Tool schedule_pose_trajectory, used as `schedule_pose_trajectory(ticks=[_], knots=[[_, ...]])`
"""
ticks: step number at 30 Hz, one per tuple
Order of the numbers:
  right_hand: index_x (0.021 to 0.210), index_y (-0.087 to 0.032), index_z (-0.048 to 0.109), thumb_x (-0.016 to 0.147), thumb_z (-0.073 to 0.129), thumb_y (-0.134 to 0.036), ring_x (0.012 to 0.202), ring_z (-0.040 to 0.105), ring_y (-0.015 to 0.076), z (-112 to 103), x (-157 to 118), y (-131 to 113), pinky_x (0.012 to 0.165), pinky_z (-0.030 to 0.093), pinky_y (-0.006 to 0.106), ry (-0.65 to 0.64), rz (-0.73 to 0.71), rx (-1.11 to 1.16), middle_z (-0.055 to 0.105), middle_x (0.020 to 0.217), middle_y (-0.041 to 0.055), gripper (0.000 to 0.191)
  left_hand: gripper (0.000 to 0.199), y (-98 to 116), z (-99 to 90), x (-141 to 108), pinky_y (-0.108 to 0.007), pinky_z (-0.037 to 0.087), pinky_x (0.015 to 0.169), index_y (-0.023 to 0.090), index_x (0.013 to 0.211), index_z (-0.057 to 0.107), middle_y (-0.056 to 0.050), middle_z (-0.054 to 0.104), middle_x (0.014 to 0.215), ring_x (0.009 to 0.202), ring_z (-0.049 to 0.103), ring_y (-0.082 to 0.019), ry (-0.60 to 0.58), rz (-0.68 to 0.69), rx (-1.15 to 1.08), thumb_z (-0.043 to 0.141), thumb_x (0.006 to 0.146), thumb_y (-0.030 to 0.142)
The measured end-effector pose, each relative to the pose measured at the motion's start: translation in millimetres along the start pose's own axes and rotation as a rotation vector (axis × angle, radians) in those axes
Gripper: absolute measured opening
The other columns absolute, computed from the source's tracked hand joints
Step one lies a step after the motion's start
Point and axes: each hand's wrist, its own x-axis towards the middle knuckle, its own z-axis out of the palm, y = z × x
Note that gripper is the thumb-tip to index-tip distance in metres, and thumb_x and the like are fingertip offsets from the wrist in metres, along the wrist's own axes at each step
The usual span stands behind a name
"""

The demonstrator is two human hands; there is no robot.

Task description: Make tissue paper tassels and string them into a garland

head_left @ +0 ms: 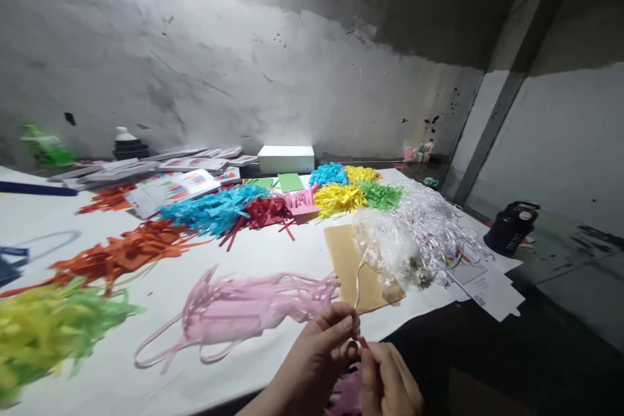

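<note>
At the front edge of the table my left hand (329, 338) is closed in a pinch, with a thin white ribbon (359, 283) rising from its fingertips. Close against it, my right hand (392, 377) pinches a narrow pink strip (363, 341). More pink fringe (347, 393) hangs below, partly hidden by both hands. A bundle of pink fringed strips (244, 309) lies on the white table covering, left of my hands. Just beyond them is a flat brown sheet (348, 266), partly under clear plastic wrapping (390, 247).
Orange (117, 250), blue (214, 208), dark red (267, 211) and yellow-green (43, 328) fringe bundles spread leftward. White ribbon strands (429, 221) heap at the right. A white box (286, 159) stands near the wall, and a black canister (511, 229) stands right.
</note>
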Motion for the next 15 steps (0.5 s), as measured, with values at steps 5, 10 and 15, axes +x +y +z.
schedule_pose_trajectory(ticks=[5, 10, 15], knots=[[0.097, -0.019, 0.063, 0.095, 0.052, -0.014, 0.064, 0.067, 0.0163, 19.9, -16.5, -21.7, 0.065, 0.055, 0.027, -0.029, -0.058, 0.011, 0.068, 0.071, 0.0039, 0.012, 0.031, -4.5, -27.3, -23.6, -0.018, 0.05, 0.064, 0.014, 0.081, 0.07, 0.0, 0.065, 0.077, 0.065, 0.061, -0.009, 0.106, 0.057, -0.058, 0.093, 0.062, 0.025], [0.096, -0.02, 0.064, 0.097, 0.05, -0.016, 0.063, 0.066, 0.0152, 24.2, -24.2, -38.4, 0.061, 0.053, 0.025, -0.075, -0.029, 0.065, 0.067, 0.071, 0.0031, 0.014, 0.03, -0.9, -43.4, -40.6, -0.02, 0.05, 0.063, 0.015, 0.08, 0.07, 0.0, 0.065, 0.075, 0.065, 0.061, -0.01, 0.103, 0.164, -0.008, 0.092, 0.064, 0.028], [0.095, -0.019, 0.064, 0.098, 0.048, -0.015, 0.059, 0.06, 0.0142, 23.9, -22.0, -47.1, 0.059, 0.048, 0.025, -0.152, -0.067, 0.083, 0.064, 0.068, 0.0026, 0.016, 0.025, 5.8, -49.8, -54.4, -0.022, 0.049, 0.067, 0.017, 0.082, 0.071, 0.0, 0.067, 0.077, 0.068, 0.061, -0.012, 0.102, 0.273, 0.152, 0.088, 0.07, 0.031]])
